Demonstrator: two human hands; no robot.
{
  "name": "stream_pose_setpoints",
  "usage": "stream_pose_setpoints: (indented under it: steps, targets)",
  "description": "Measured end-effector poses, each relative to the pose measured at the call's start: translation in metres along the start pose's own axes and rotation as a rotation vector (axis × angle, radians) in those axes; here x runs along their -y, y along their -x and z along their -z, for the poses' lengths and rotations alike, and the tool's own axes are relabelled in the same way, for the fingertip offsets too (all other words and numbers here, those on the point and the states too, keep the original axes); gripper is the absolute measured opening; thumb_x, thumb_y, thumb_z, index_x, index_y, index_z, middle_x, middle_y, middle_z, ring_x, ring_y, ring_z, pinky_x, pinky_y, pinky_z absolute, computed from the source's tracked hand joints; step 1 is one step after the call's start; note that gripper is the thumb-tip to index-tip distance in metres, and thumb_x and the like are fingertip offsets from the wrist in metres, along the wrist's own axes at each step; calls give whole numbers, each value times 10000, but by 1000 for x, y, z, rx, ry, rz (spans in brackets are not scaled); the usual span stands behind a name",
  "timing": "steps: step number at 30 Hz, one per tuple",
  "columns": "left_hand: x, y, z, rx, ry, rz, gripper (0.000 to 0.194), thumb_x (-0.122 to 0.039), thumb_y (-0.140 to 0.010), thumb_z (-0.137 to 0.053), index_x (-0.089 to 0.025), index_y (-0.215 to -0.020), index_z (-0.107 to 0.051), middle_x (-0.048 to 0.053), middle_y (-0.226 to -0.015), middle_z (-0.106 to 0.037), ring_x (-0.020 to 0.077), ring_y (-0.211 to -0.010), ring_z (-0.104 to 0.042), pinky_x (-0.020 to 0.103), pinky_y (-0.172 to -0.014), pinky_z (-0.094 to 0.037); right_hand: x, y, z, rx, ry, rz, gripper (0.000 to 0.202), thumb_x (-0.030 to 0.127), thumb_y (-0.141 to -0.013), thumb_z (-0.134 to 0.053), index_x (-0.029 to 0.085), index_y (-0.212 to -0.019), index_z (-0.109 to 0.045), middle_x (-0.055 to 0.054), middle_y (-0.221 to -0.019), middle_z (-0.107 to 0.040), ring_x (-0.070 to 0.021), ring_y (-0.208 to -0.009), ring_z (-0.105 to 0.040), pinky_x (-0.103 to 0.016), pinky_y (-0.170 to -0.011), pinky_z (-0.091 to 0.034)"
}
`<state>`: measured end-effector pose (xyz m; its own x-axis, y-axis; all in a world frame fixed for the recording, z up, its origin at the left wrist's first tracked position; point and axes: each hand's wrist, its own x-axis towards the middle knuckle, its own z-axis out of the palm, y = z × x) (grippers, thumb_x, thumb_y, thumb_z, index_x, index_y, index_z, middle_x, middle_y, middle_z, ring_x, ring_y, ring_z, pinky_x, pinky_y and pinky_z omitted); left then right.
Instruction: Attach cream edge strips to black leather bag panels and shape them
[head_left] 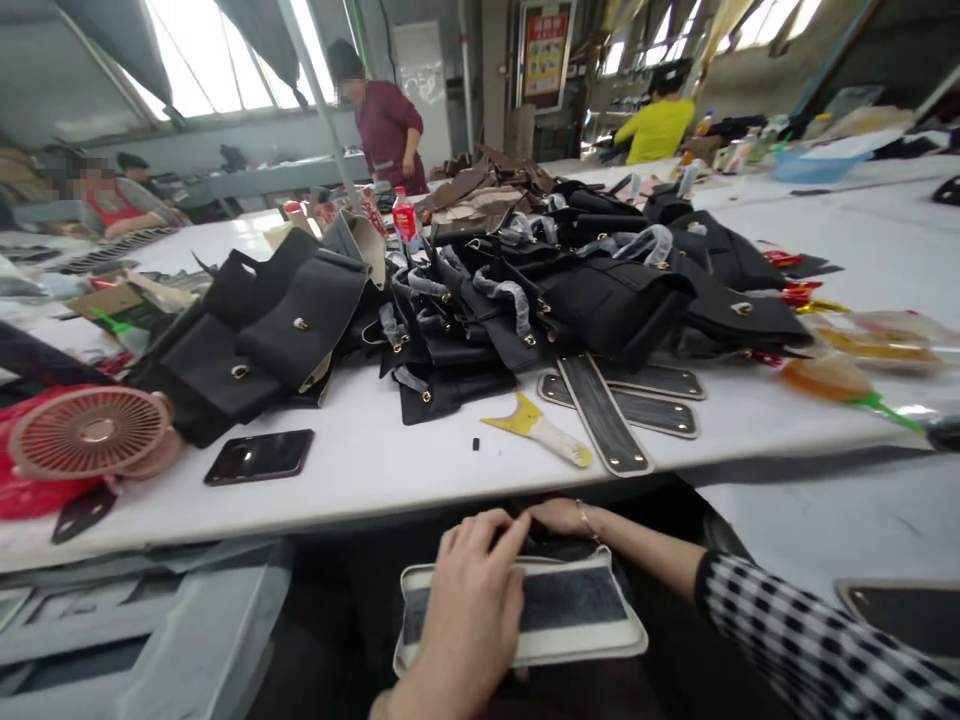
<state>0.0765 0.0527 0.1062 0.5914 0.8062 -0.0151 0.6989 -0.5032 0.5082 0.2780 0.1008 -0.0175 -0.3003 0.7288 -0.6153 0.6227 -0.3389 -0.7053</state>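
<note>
Pale-rimmed panel (559,612) low at centre, below the front edge of the white table (352,470): rounded rectangle, cream border, smooth-looking dark strip down the middle. Left hand (474,600) lies across its left part, fingers loosely bent and close together, reaching past the far edge; can't tell if they grip. Right hand (559,517) is just beyond the panel's far edge, at dark material, fingers partly hidden; grip and opening can't be told. Thin bracelet (583,518) on that wrist, black-and-white checked sleeve (795,625).

On table: big heap of black bags (600,290), leather-like, flat flaps, small gold-toned metal fittings, handles in crinkly clear plastic. Long dark strips (604,415), rounded ends, pale edging, metal studs, partly overlapping. Yellow-and-white forked tool (540,430) beside them, tiny black block (475,444) nearby. Glossy black phone (259,457) left, near round pink fan (94,432) with ribbed grille. Brown floppy pieces (487,185) piled behind.
</note>
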Motion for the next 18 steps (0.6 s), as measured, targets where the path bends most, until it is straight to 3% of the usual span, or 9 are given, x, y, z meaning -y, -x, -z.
stream_pose_setpoints:
  steps: [3,6,12,18]
  targets:
    - [34,22,15,-91,147,239,430,-183,-811,-509,-220,-1233,-582,86,-1265,-569,256,-1183,-502,420,-1012,-386,11,17,16,95,14,-1,537,509,-1004,-291,108,-1060,-644,-101,-973,-689,-180,-853,-650,-331,-747,-531]
    - [58,35,20,-87,345,354,319,-204,-771,-524,-219,-1073,-622,64,-1194,-602,235,-1142,-537,374,-1014,-386,31,35,23,165,42,84,659,579,-980,-229,95,-1131,-650,-134,-1046,-699,-208,-931,-640,-302,-759,-513]
    - [66,35,11,-37,505,444,223,-210,-747,-479,-211,-915,-626,27,-935,-667,216,-878,-604,317,-792,-439,69,45,12,168,199,193,709,601,-957,-211,99,-1061,-702,-150,-1028,-706,-264,-950,-642,-360,-888,-457]
    - [71,37,5,-12,541,438,208,-241,-768,-491,-223,-907,-644,9,-909,-679,210,-855,-599,296,-752,-418,81,49,1,164,355,229,601,505,-980,-205,180,-1047,-706,-107,-1040,-711,-265,-954,-639,-371,-903,-435]
